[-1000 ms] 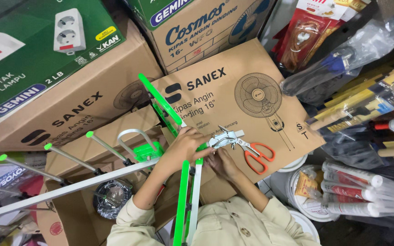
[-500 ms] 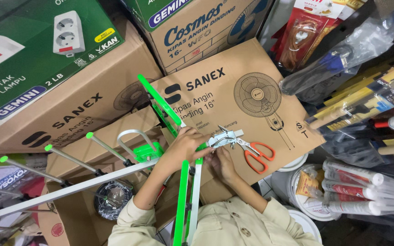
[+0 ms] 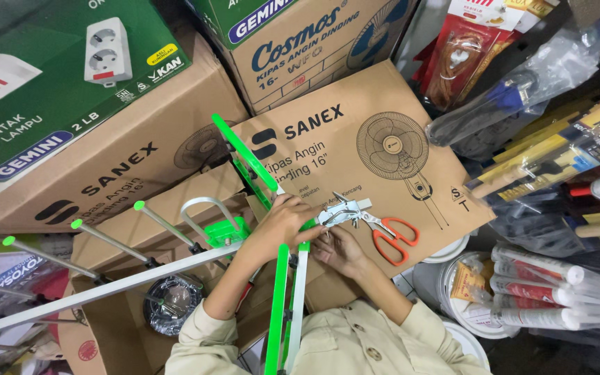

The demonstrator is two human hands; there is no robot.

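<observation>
Antenna boom [image 3: 98,292], white with green-tipped rods, runs off the left edge; its green-and-white arms [image 3: 287,305] drop out of frame below, and the joint where they meet is hidden under the hands. Nothing has shifted since half a second ago: left hand [image 3: 279,226] stays clamped around the arms' junction, right hand [image 3: 342,251] cupped beneath a small metal bracket [image 3: 342,212], grip unclear. Orange-handled scissors [image 3: 390,236] lie on the fan carton [image 3: 383,167]; white bucket [image 3: 477,312] holds packets.
</observation>
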